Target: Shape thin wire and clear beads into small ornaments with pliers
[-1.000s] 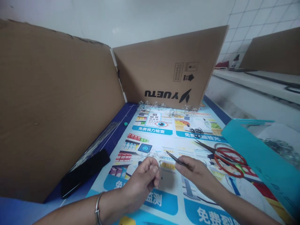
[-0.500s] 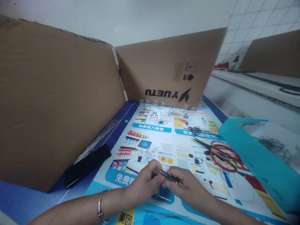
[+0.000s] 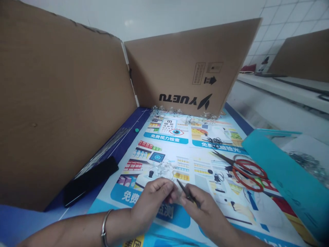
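Observation:
My right hand point(image 3: 205, 207) is wrapped round small dark pliers point(image 3: 187, 192), their pointed tip angled up and to the left. Close beside it, my left hand point(image 3: 150, 202) has thumb and fingers pinched together; whatever is between them is too small or hidden to make out. Just beyond my fingers, a small heap of clear, wiry pieces point(image 3: 164, 168) lies on the printed poster sheet point(image 3: 177, 152). Red-handled scissors point(image 3: 248, 173) lie to the right with blades pointing to the upper left. Thin, pale strands point(image 3: 105, 149) lie along the left cardboard.
Cardboard panels stand at the left point(image 3: 61, 103) and the back point(image 3: 180, 72). A black phone point(image 3: 89, 181) lies at left. At right is a teal box point(image 3: 282, 175) with tangled wiry pieces. A dark coiled bunch point(image 3: 214, 141) and more clear pieces point(image 3: 189, 119) lie farther back.
My hands have moved slightly apart, and the pliers' tip has come away from my left fingers and tilted more upright. The camera view has shifted a little.

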{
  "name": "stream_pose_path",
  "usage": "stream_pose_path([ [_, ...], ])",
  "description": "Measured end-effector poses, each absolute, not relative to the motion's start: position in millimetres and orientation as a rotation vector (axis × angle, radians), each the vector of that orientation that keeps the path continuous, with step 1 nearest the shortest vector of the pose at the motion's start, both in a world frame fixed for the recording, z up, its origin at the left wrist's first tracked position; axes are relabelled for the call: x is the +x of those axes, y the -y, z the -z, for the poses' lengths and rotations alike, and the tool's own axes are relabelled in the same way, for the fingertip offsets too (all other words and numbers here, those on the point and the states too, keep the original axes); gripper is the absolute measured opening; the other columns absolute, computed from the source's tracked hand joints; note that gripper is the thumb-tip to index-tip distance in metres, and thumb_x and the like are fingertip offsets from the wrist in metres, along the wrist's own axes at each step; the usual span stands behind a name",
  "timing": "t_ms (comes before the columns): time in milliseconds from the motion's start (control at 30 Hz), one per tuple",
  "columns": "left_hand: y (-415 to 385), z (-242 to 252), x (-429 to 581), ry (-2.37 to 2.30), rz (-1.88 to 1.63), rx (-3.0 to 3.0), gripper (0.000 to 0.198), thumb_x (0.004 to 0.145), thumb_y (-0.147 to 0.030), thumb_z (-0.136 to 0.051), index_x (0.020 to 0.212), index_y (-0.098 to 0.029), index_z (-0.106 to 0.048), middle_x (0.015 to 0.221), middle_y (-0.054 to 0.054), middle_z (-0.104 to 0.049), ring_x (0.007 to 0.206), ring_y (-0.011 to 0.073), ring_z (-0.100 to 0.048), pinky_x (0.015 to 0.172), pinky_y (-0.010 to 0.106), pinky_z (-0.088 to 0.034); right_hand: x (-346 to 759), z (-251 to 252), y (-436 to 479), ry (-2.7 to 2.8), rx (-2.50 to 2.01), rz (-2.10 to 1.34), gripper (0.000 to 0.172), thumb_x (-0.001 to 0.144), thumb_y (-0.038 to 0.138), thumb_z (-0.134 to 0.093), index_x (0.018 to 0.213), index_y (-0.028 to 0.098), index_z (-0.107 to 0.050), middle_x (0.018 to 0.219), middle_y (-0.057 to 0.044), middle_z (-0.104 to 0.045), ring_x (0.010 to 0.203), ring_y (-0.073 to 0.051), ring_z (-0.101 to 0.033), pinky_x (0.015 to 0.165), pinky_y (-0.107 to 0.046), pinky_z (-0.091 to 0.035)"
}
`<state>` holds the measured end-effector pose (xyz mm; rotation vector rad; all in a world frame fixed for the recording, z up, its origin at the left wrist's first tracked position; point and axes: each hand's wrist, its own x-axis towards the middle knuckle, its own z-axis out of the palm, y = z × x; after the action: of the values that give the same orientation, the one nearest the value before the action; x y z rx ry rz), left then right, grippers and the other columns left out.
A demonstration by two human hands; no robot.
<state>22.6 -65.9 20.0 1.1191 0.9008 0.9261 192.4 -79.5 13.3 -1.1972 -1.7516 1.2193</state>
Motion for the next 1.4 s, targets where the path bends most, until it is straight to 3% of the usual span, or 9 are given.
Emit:
stream_pose_path([
  [133,55,-27,14,-0.920,-1.014,1.138,0.027,0.085,-0.036,-0.056,0.071,-0.014,-0.058,0.071,0.001,-0.058,0.068,0.0109,-0.050,0.068,0.021,-0.040,199,-10,74,2.017,-1.093,-0.948,0.021,0.086,0.032,-0.046,0.069,0.020,-0.046,0.064,0.002,-0.047,0.058,-0.011,-0.044,0.052,-0.022,-0.036],
  [267,46,-32,7,-0.810,-0.970,1.004,0.029,0.087,-0.041,-0.051,0.077,-0.014,-0.053,0.088,0.008,-0.066,0.071,0.0131,-0.059,0.069,0.026,-0.045,215,-2,56,2.157,-0.953,-0.254,0.008,0.086,0.021,-0.046,0.087,0.018,-0.054,0.075,-0.004,-0.055,0.070,-0.016,-0.050,0.062,-0.028,-0.041],
  [400,42,-32,6,-0.795,-0.891,0.937,0.032,0.084,-0.044,-0.055,0.078,-0.014,-0.049,0.077,0.008,-0.067,0.070,0.0174,-0.065,0.059,0.024,-0.046,228,1,43,2.261,-0.901,0.257,0.008,0.083,0.020,-0.051,0.087,0.016,-0.057,0.075,-0.007,-0.059,0.073,-0.019,-0.052,0.067,-0.033,-0.042],
  [533,41,-31,6,-0.828,-0.826,0.943,0.034,0.081,-0.045,-0.057,0.076,-0.012,-0.051,0.069,0.004,-0.064,0.060,0.0150,-0.065,0.052,0.022,-0.046,234,-2,42,2.346,-0.806,0.558,0.012,0.082,0.021,-0.054,0.091,0.014,-0.059,0.078,-0.009,-0.062,0.077,-0.023,-0.055,0.069,-0.038,-0.043],
  [833,42,-27,6,-0.853,-0.776,1.002,0.037,0.085,-0.045,-0.052,0.072,-0.011,-0.054,0.062,0.003,-0.060,0.058,0.0142,-0.065,0.050,0.020,-0.047,237,-8,48,2.433,-0.723,0.734,0.015,0.084,0.018,-0.052,0.098,0.018,-0.059,0.082,-0.007,-0.064,0.078,-0.021,-0.057,0.070,-0.038,-0.042],
  [1400,42,-26,7,-0.896,-0.749,0.957,0.035,0.083,-0.045,-0.055,0.073,-0.011,-0.053,0.065,0.003,-0.060,0.059,0.0157,-0.066,0.048,0.021,-0.047,233,-16,52,2.467,-0.670,0.871,0.018,0.080,0.012,-0.057,0.097,0.012,-0.061,0.081,-0.010,-0.063,0.075,-0.023,-0.054,0.067,-0.040,-0.040],
])
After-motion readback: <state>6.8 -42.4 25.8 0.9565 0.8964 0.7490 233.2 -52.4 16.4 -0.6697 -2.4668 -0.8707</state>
